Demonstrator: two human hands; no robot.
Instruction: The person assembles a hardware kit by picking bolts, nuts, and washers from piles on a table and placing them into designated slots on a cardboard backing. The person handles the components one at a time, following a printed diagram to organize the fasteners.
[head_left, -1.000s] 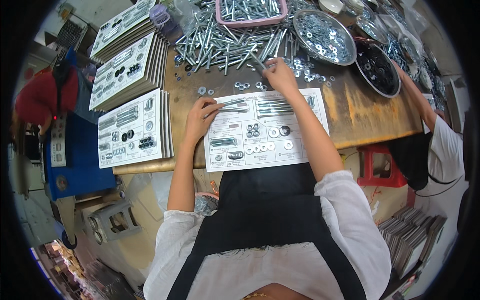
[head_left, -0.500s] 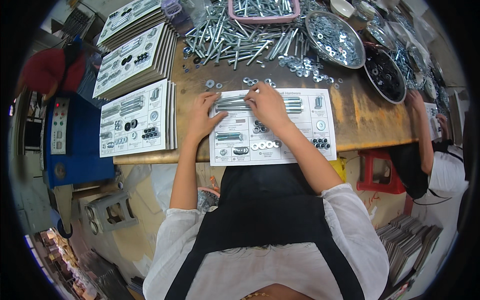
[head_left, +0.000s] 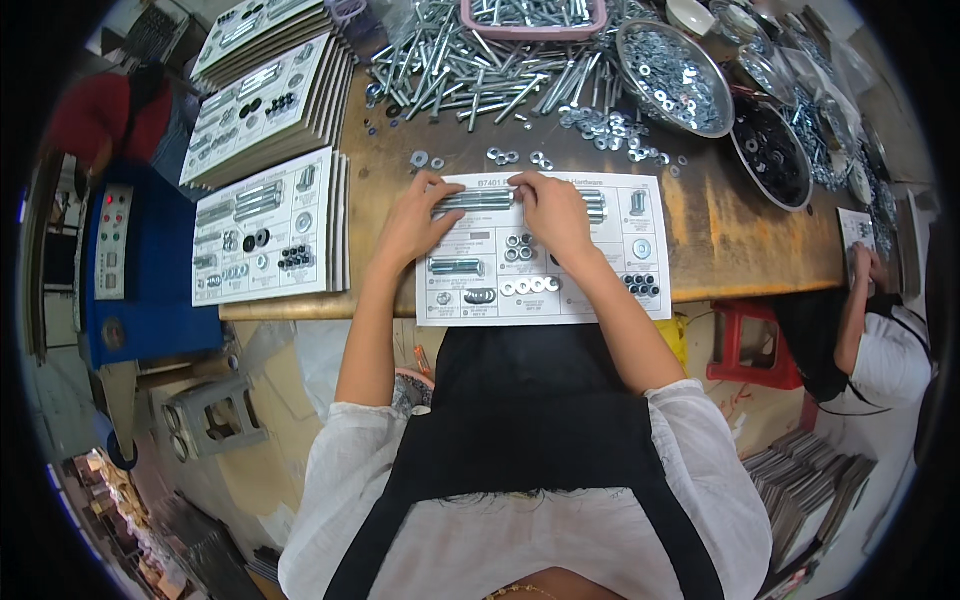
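Observation:
A white hardware card [head_left: 600,262] with printed boxes lies flat before me at the table's front edge. Along its upper part rests a row of long silver bolts [head_left: 480,202]. Around their left end my left hand [head_left: 412,222] is closed, thumb below and fingers above. My right hand [head_left: 556,218] pinches their right end, its fingers bent. Right of that hand sits another bolt group [head_left: 594,207], partly covered. Lower on the card are shorter bolts [head_left: 455,267], silver nuts [head_left: 519,247], washers [head_left: 530,286] and dark-centred nuts [head_left: 641,284].
Stacks of filled cards [head_left: 265,225] stand at the left. Loose bolts [head_left: 440,75] are heaped at the back under a pink tray [head_left: 535,33]. A metal bowl of washers [head_left: 675,80] and a bowl of black parts [head_left: 770,150] sit right. A co-worker's hands [head_left: 868,262] show far right.
The long bolts, slanted and spread before, now lie together and level in their box. My right hand has shifted right to their end. The co-worker's hands have moved together over a card.

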